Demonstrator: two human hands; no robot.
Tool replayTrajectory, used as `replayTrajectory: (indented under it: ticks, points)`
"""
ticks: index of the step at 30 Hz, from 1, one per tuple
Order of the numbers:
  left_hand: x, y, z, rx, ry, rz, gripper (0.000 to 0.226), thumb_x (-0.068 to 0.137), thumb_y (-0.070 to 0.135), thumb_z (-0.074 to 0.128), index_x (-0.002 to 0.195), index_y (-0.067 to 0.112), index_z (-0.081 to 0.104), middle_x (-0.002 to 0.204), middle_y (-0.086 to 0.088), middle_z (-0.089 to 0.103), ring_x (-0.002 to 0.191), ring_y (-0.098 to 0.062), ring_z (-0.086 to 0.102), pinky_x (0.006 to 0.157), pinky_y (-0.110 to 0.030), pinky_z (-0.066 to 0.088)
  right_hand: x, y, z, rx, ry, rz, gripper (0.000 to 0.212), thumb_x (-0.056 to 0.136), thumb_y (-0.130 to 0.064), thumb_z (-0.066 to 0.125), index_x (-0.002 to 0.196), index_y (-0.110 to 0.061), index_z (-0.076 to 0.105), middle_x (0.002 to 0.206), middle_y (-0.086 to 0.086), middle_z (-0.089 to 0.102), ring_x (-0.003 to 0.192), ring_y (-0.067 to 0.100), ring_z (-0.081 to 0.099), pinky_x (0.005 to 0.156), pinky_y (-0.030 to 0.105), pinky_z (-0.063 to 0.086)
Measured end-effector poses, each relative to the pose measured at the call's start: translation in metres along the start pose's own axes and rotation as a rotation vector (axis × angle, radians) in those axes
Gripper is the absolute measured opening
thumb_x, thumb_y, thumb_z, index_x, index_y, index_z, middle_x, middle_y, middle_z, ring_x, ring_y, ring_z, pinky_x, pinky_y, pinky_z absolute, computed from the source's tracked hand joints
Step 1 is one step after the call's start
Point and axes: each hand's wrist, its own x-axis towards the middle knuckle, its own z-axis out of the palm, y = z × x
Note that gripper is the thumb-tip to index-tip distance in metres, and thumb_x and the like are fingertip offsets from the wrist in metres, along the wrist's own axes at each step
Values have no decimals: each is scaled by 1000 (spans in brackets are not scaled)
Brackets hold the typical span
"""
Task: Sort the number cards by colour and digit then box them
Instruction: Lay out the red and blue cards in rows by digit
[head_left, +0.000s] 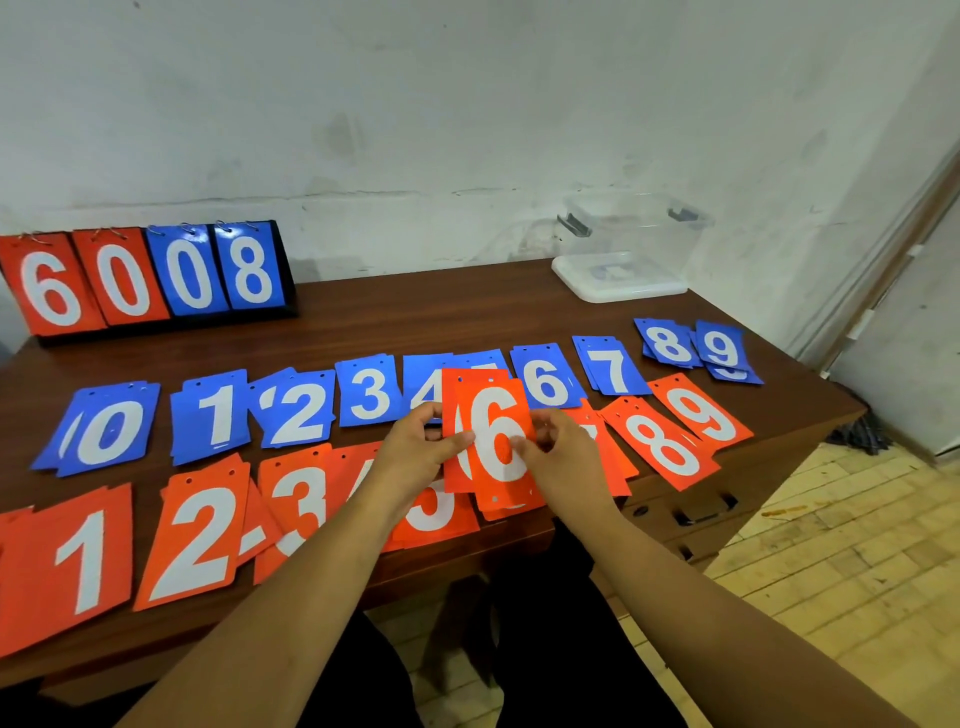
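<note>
left hand (415, 447) + right hand (566, 452): fingers pinching the red 6s (493, 441) by the side edges | tip: tap them flush, all digits same way up, before laying them down imo

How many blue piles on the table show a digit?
9, left to right: blue 0, blue 1, blue 2, blue 3, blue 4, blue 6, blue 7, blue 8, blue 9. A tenth pile peeks from behind the held orange 6 cards.

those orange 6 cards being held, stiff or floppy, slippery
The orange 6 cards look flat and unbent, pinched between left hand and right hand, so probably stiffish. Thin, so likely light. Their smooth faces and offset stack suggest they slide apart easily.
</note>
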Motion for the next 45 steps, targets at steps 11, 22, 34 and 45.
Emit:
replayTrajectory:
  ticks: [11,22,34,45]
  points:
    - [4,-8,-6,59,292,-6,9,97,27,61,104,29,56,107,4,66,81,-9,64,48,-21,51,10,21,-5,-454,35,42,18,89,-36,66,95,-20,59,94,-1,68,74,9,57,55,16,41]
    - [1,-4,-4,68,182,-38,19,96,28,63,114,27,58,110,5,66,85,-10,67,53,-23,56,12,11,5,-448,164,-68,31,91,-41,63,111,-18,60,119,0,57,109,14,55,83,24,51]
    - [-4,-6,8,417,113,203,12,94,25,63,106,24,60,109,6,67,100,-12,64,73,-19,52,24,11,-3,18,19,63,10,90,-29,67,92,-20,67,89,-9,64,85,10,64,62,15,47]
    - [-5,-38,-9,996,40,457,34,92,35,64,125,27,61,132,5,54,124,-13,47,105,-34,43,32,16,-18,-104,186,144,24,94,-22,61,116,-12,65,117,5,66,106,21,62,75,27,49]
